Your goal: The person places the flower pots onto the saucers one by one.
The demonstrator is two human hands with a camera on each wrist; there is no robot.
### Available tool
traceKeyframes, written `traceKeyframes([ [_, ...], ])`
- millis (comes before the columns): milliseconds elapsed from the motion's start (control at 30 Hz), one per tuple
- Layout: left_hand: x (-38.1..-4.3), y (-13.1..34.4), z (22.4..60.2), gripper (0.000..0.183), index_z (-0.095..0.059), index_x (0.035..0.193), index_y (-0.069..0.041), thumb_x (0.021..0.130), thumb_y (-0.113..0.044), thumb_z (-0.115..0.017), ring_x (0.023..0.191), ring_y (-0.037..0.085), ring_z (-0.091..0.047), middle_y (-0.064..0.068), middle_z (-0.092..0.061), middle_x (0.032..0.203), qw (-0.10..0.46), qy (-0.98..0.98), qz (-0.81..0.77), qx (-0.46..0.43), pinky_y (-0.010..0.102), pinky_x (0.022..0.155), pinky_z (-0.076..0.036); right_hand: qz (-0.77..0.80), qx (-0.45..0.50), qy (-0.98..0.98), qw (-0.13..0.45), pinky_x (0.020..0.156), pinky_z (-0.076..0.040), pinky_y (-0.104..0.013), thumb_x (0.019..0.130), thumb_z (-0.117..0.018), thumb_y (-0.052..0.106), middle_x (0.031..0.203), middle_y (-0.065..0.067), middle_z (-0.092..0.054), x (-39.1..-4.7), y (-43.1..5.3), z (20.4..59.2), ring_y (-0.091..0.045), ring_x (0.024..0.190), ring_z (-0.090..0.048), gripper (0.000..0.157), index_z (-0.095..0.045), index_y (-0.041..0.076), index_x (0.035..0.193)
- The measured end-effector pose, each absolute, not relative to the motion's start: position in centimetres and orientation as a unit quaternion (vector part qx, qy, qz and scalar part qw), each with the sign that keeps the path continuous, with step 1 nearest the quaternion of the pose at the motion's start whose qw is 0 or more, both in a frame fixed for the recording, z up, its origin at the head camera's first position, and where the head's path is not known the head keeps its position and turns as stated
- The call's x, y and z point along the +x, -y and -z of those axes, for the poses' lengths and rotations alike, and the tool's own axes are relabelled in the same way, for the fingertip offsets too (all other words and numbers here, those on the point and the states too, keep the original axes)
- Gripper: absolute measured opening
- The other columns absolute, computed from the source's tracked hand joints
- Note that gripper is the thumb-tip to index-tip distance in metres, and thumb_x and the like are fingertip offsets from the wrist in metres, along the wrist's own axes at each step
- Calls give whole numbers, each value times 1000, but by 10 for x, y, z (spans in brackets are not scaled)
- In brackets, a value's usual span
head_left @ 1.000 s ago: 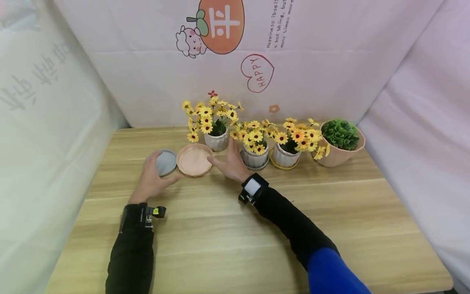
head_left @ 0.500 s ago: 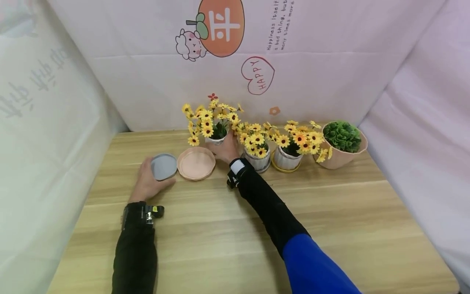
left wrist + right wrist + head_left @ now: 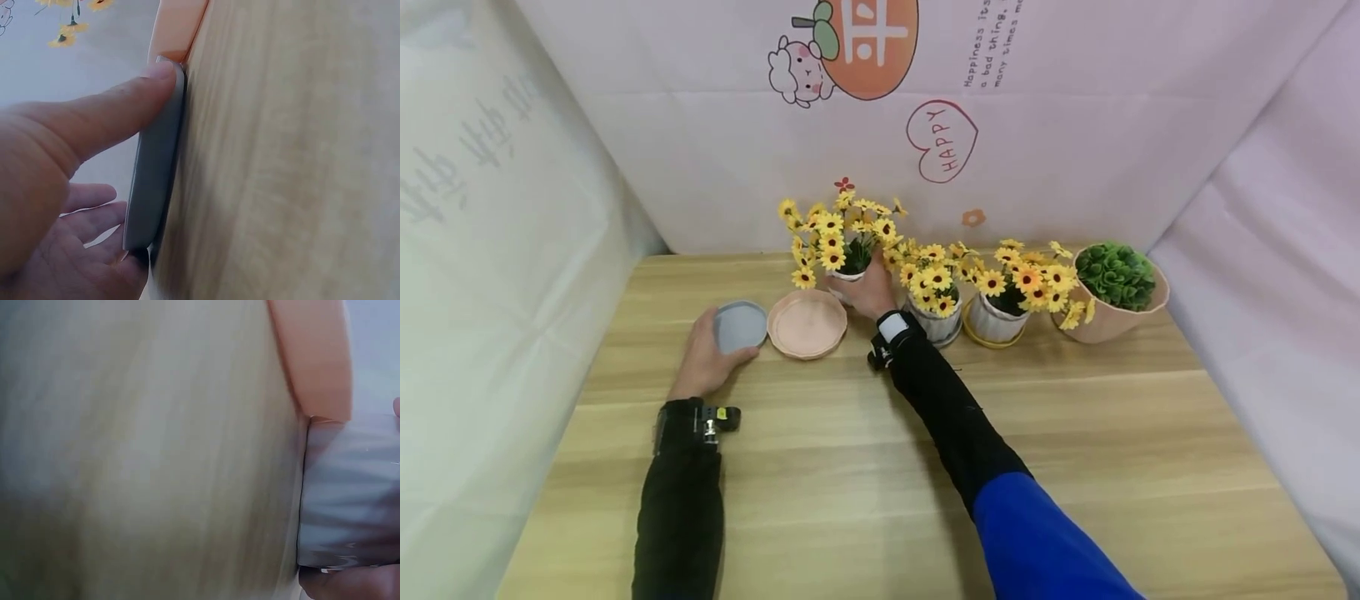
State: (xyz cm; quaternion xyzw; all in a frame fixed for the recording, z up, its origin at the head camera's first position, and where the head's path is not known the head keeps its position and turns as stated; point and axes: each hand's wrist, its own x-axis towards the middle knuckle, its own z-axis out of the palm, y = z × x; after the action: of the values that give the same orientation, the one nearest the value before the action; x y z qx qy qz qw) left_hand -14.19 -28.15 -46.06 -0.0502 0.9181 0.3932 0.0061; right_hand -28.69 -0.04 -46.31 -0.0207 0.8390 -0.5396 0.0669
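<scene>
My left hand (image 3: 706,358) grips a small grey plant saucer (image 3: 742,327) at the table's left. In the left wrist view, the thumb presses the saucer's (image 3: 153,169) rim and a finger reaches its far edge, low by the table. My right hand (image 3: 868,292) grips a white ribbed flowerpot (image 3: 350,494) of yellow flowers (image 3: 831,242), leftmost of three such pots; the hand hides much of it in the head view. The pot stands upright. A larger pink saucer (image 3: 807,327) lies between the hands, beside the grey saucer.
Right of my right hand, one white flowerpot (image 3: 934,327) stands on a grey saucer and another (image 3: 995,323) on a yellow saucer (image 3: 1017,337). A pink pot (image 3: 1101,323) with a green plant (image 3: 1116,275) is farthest right. Cloth hangs behind the wooden table (image 3: 820,467).
My right hand has moved from open beside the leftmost flowerpot to gripping it. My left hand's thumb and fingers have come in round the grey saucer. The head view has shifted slightly.
</scene>
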Motion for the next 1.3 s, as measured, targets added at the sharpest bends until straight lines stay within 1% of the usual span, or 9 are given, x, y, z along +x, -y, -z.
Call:
traceKeyframes([
  [133, -142, 281, 455, 105, -13, 164, 8, 92, -22, -83, 153, 54, -27, 38, -23, 166, 14, -921, -385, -50, 68, 125, -28, 542, -24, -837, 67, 130, -33, -50, 88, -86, 44, 176, -23, -18, -287, -1, 459, -37, 162, -27, 127, 5, 10, 170],
  [267, -141, 280, 453, 105, -12, 165, 8, 93, -22, -83, 153, 54, -28, 38, -23, 166, 20, -923, -381, -54, 69, 125, -28, 541, -30, -838, 71, 131, -32, -49, 89, -85, 44, 176, -24, -16, -290, -2, 458, -37, 162, -25, 129, 9, 10, 170],
  [467, -137, 278, 454, 108, -8, 166, 6, 94, -24, -81, 155, 54, -25, 37, -19, 168, 44, -925, -373, -62, 68, 126, -27, 546, -31, -833, 81, 130, -33, -49, 90, -84, 42, 176, -23, -14, -290, -4, 458, -36, 162, -25, 129, 13, 11, 169],
  [600, -133, 280, 457, 108, -7, 166, 7, 94, -24, -81, 154, 55, -25, 38, -17, 168, 47, -927, -367, -62, 69, 125, -28, 543, -36, -834, 94, 131, -32, -49, 91, -83, 42, 177, -22, -11, -291, -6, 459, -35, 164, -21, 130, 17, 11, 168],
  [800, -126, 279, 457, 108, -9, 166, 7, 92, -23, -83, 152, 54, -29, 38, -22, 166, 43, -928, -367, -55, 70, 124, -30, 538, -38, -839, 78, 130, -34, -49, 91, -83, 40, 176, -25, -14, -293, -7, 458, -37, 162, -26, 129, 15, 9, 168],
  [1067, -110, 275, 454, 111, -7, 165, 8, 91, -22, -84, 154, 55, -26, 38, -19, 167, 60, -928, -364, -55, 69, 125, -27, 556, -23, -824, 108, 129, -35, -47, 92, -83, 40, 176, -24, -11, -290, -5, 458, -36, 163, -22, 129, 18, 12, 167],
  [1300, -95, 270, 449, 111, -8, 166, 7, 91, -22, -85, 153, 55, -26, 38, -20, 167, 73, -929, -360, -49, 70, 125, -28, 539, -35, -835, 105, 129, -35, -47, 91, -83, 43, 175, -26, -16, -293, -2, 460, -36, 162, -27, 130, 16, 9, 168],
])
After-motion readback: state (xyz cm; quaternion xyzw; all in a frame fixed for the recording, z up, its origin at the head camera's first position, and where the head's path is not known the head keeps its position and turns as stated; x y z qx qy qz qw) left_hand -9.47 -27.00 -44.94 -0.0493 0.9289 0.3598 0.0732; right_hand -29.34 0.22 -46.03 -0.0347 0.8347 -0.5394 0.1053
